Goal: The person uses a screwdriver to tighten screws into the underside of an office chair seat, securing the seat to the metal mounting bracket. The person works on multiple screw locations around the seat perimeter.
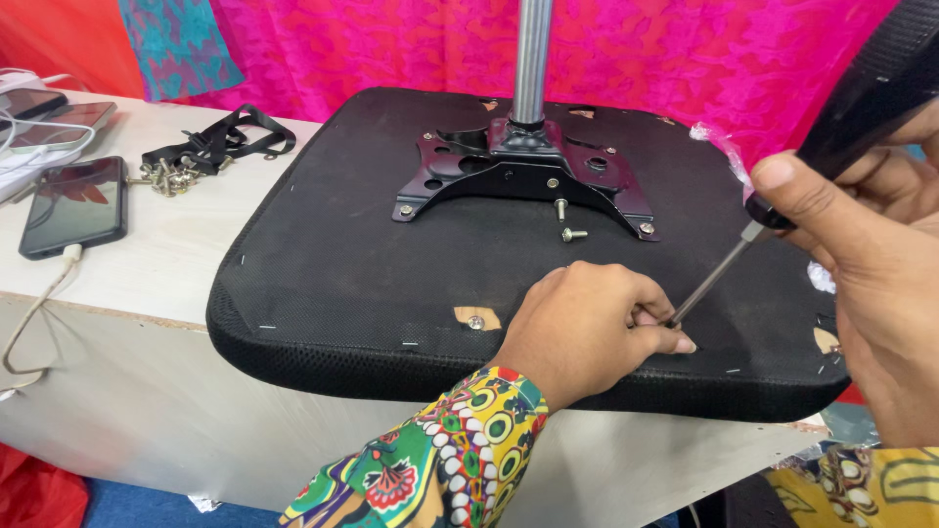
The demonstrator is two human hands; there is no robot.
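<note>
You're mid-screw near the front edge of the upturned seat base (391, 264), left hand (587, 328) pinching fingers shut around the screwdriver (719, 274) tip, right hand (871, 244) clamped on its handle; next, keep it square and turn.

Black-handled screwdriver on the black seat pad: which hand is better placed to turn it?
The right hand. It already grips the black-handled screwdriver by its handle, while the left hand only pinches the tip against the black fabric seat pad, steadying it.
</note>
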